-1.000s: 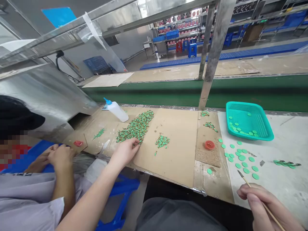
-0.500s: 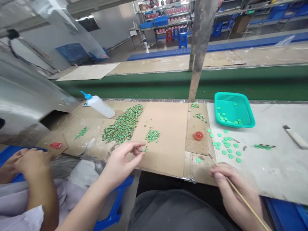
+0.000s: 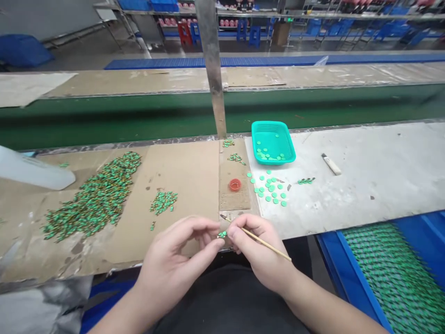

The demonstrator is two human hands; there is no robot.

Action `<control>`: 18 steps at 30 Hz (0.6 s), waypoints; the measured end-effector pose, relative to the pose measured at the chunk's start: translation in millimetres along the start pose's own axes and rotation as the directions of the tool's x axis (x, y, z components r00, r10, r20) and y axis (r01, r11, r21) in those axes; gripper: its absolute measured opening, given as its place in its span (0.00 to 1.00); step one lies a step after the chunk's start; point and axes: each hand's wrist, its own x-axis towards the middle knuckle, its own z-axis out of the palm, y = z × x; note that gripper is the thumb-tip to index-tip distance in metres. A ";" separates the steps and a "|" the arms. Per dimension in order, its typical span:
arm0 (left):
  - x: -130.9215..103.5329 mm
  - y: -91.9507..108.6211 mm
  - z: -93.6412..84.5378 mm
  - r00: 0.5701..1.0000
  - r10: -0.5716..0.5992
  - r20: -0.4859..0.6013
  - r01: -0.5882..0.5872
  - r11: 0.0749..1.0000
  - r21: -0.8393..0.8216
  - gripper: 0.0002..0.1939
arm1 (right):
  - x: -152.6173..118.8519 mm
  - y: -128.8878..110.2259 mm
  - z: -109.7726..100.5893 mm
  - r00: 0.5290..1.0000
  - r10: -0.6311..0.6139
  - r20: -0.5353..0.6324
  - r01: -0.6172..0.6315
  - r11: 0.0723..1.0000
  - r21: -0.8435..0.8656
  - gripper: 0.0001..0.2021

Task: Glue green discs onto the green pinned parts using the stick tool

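Note:
My left hand (image 3: 182, 250) is closed in a pinch on a small green piece (image 3: 221, 234), held low over the table's front edge. Close against it, my right hand (image 3: 260, 246) grips a thin paintbrush (image 3: 266, 243), its dark tip pointing up and left; its fingertips are at the green piece, and I cannot tell whether they touch it. Just beyond the hands stands a small red cup (image 3: 235, 184). Flat green discs (image 3: 271, 188) lie loose to the right of the cup. On the left is a small cluster of green-and-brown pieces (image 3: 163, 202).
A large heap of similar pieces (image 3: 97, 195) spreads at left beside a white bottle (image 3: 34, 171). A teal basket (image 3: 273, 161) with some discs stands at the back. A white-handled tool (image 3: 331, 164) lies right. A blue crate (image 3: 365, 287) full of green pieces sits low right. A post (image 3: 212, 60) rises behind.
My left hand has moved right from the small cluster with a green piece, meeting my right hand. The brush is still in the right hand. The view has turned right, bringing the crate in.

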 end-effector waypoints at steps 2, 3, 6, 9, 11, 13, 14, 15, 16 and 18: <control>-9.7 -3.3 20.5 0.989 -0.144 -0.034 0.135 0.973 -0.186 0.04 | -5.6 8.8 -2.1 0.999 0.037 -0.018 -0.034 0.992 0.120 0.16; -15.0 -4.4 30.0 0.980 -0.196 -0.038 0.179 0.948 -0.265 0.06 | -9.0 14.0 -2.8 0.998 0.049 -0.030 -0.044 0.987 0.155 0.17; -26.0 -9.6 47.3 0.965 -0.258 -0.050 0.222 0.901 -0.373 0.10 | -20.1 29.1 -11.0 0.995 0.062 -0.074 -0.051 0.989 0.142 0.17; -18.8 -24.5 45.0 0.966 -0.232 -0.116 0.197 0.948 -0.252 0.09 | -28.0 36.5 -37.3 0.987 -0.102 -0.124 0.084 0.986 -0.145 0.10; -2.5 -39.8 38.4 0.970 -0.215 -0.114 0.204 0.974 -0.103 0.09 | -28.7 35.2 -62.1 0.941 -0.321 -0.105 0.246 0.864 -0.438 0.17; 17.4 -55.8 34.4 0.983 -0.180 -0.022 0.180 0.983 -0.025 0.10 | -25.9 30.5 -84.2 0.892 -0.446 -0.073 0.308 0.719 -0.623 0.21; 26.6 -62.8 34.6 0.988 -0.148 0.045 0.148 0.989 0.003 0.11 | -23.9 27.6 -92.0 0.880 -0.470 -0.063 0.313 0.675 -0.669 0.21; 34.4 -68.8 36.1 0.989 -0.111 0.097 0.110 0.994 0.023 0.11 | -21.7 24.9 -97.0 0.873 -0.484 -0.053 0.316 0.647 -0.694 0.18; 40.2 -73.6 38.9 0.987 -0.079 0.141 0.073 0.996 0.048 0.10 | -19.6 22.5 -99.3 0.870 -0.490 -0.049 0.320 0.638 -0.701 0.15; 45.9 -79.9 45.9 0.980 -0.027 0.195 0.010 0.996 0.090 0.10 | -16.3 18.9 -97.2 0.868 -0.490 -0.080 0.321 0.676 -0.664 0.08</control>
